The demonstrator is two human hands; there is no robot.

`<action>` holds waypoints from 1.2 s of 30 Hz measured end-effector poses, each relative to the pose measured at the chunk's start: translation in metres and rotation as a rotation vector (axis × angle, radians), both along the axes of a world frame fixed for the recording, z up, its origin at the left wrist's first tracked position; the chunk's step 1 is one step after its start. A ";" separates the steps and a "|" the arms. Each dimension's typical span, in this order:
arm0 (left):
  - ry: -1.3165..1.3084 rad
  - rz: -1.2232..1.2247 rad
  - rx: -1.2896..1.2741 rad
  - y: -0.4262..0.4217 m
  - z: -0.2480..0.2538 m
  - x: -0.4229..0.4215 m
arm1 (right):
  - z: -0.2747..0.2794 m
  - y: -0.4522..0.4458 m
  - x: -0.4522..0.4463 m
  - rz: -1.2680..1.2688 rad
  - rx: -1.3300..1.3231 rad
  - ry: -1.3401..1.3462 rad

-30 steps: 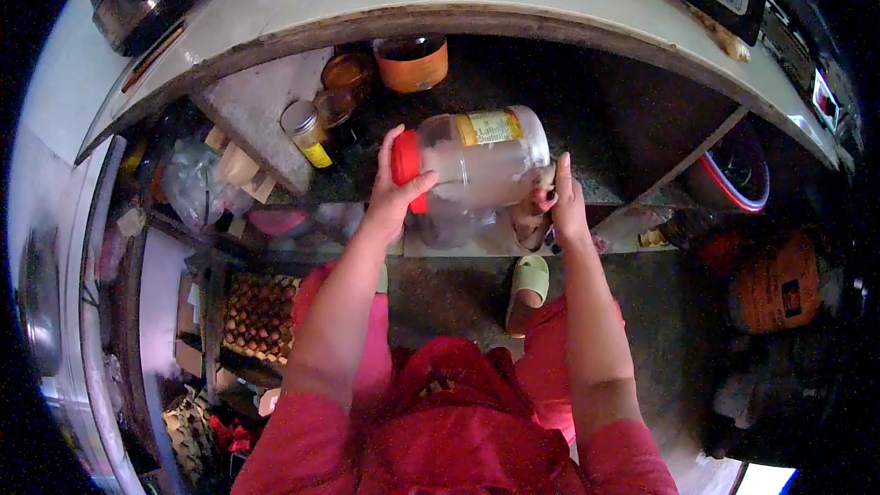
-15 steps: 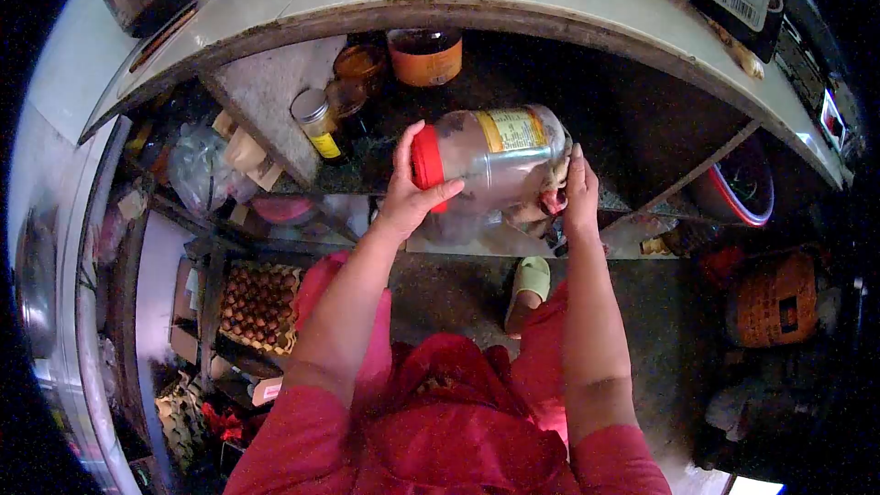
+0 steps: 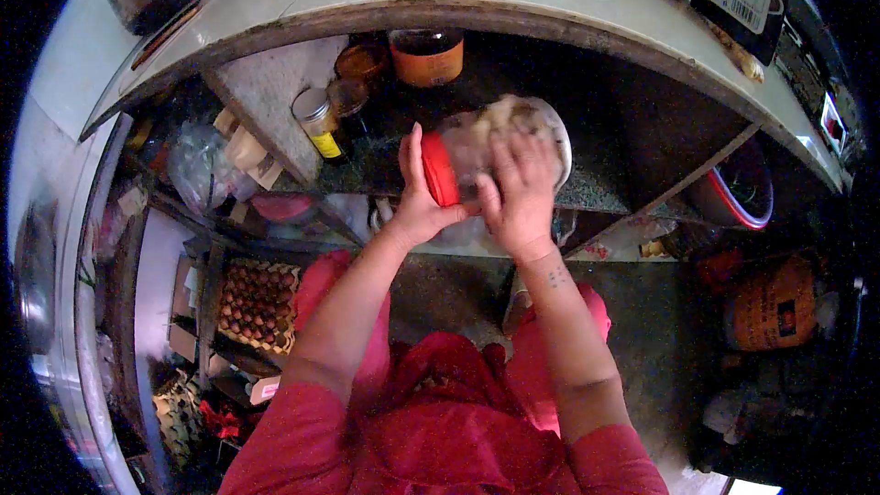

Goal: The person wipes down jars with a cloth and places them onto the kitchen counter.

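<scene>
A big clear plastic jar with a red lid lies tilted on its side in the air before the open shelf. My left hand grips the lid end, thumb below and fingers behind. Across the jar's side is my right hand, its fingers pressing a pale, dirty-looking cloth against the plastic. The cloth is blurred and partly covered by the fingers. The jar's label, too, is out of sight.
Inside the shelf stand a small metal-capped jar and an orange-labelled jar. The counter edge arches above. Below left lies a tray of eggs; a basin sits at the right. A woven bag rests lower right.
My right hand has moved with the cloth from the jar's base onto its side, further left. The jar has turned, so its yellow label no longer shows. My left hand keeps the lid end.
</scene>
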State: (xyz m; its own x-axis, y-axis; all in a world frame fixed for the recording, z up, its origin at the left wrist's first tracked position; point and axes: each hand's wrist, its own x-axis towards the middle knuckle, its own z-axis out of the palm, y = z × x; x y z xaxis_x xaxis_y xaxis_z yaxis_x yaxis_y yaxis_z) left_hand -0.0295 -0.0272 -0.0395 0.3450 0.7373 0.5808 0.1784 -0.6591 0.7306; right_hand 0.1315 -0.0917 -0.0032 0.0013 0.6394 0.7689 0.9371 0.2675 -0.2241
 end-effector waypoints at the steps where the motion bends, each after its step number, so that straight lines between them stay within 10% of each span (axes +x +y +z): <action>1: -0.029 -0.013 -0.026 0.003 -0.008 0.001 | 0.006 -0.002 -0.011 0.074 -0.028 -0.008; 7: 0.365 -0.011 0.178 0.028 -0.047 -0.006 | 0.011 -0.003 -0.038 0.368 -0.074 -0.156; 10: -0.124 -0.025 -0.088 0.017 -0.032 0.003 | 0.021 0.000 -0.016 0.165 -0.090 -0.150; 23: 0.053 -0.058 -0.148 0.005 -0.015 -0.002 | -0.019 0.022 0.069 -0.104 -0.004 0.644; 25: -0.226 -0.223 -0.476 -0.003 0.004 -0.002 | -0.026 0.024 0.073 -0.081 -0.030 0.732; 29: -0.555 -0.243 -0.845 0.015 -0.003 -0.008 | -0.036 0.023 0.074 -0.071 -0.025 0.727; 36: -0.148 -0.141 -0.534 0.013 -0.004 -0.003 | -0.022 0.014 0.057 -0.131 0.050 0.398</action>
State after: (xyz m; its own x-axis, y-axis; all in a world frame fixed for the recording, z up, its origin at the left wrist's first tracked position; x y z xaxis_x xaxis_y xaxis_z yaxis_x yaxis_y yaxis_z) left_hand -0.0325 -0.0147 -0.0435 0.4045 0.8946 0.1902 -0.0143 -0.2017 0.9793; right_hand 0.1883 -0.0777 -0.0255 0.3835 0.5759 0.7220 0.8070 0.1713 -0.5652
